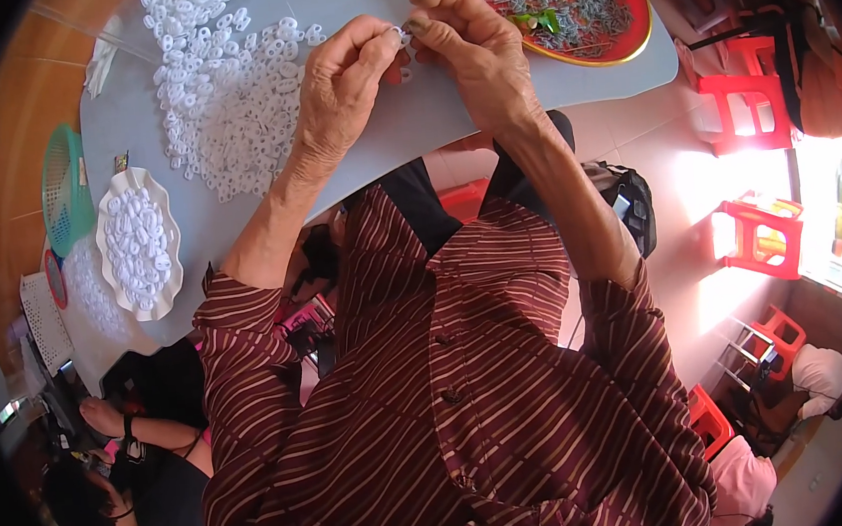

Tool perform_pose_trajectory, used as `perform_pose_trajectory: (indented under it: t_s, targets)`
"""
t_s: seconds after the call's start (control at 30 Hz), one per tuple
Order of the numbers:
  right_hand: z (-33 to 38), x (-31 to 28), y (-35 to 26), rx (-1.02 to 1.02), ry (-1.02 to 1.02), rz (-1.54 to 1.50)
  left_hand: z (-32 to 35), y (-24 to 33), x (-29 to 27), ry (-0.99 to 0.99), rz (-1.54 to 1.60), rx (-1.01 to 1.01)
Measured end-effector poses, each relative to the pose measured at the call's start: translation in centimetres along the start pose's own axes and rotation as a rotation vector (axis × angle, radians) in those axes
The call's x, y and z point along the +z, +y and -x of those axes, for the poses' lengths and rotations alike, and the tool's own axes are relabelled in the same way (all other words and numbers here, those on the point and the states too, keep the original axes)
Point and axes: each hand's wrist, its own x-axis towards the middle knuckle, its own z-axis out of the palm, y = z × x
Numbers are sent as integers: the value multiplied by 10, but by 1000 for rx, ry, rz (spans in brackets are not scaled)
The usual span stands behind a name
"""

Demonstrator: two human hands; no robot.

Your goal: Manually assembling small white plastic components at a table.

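Note:
Both hands are raised over the grey table [381,146], fingertips meeting near its front edge. My left hand [347,84] is closed, pinching a small white plastic piece [405,40] between thumb and forefinger. Against that piece, my right hand [477,48] pinches with thumb and forefinger; what it holds is too small to make out. Left of my hands spreads a heap of white oval plastic pieces [237,109], some showing holes. At the right lies a round red tray [642,18] with a yellow rim, full of small thin grey metal parts and a green bit.
A white wavy-edged dish [174,240] of white pieces stands at the table's left, near a green mesh basket [63,194]. Another person [149,477] sits at lower left. Red stools [764,238] and more people [817,379] are on the right.

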Motion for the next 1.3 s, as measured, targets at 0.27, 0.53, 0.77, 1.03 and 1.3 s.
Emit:
perform_pose_trajectory:
  t_s: [0.27, 0.53, 0.77, 1.03, 1.3]
  targets:
    - [0, -1, 3, 0, -26, -50, 0, 0, 1, -17, 10, 10]
    - [2, 0, 1, -5, -19, 3, 2, -4, 4, 25, -38, 118]
    - [3, -1, 0, -28, -23, 110, 1, -5, 3, -3, -65, 151]
    - [6, 0, -5, -44, -39, 126, 2, 2, 5, -12, -86, 223]
    - [4, -4, -7, 50, -64, 134, -3, -9, 4, -17, 36, 153]
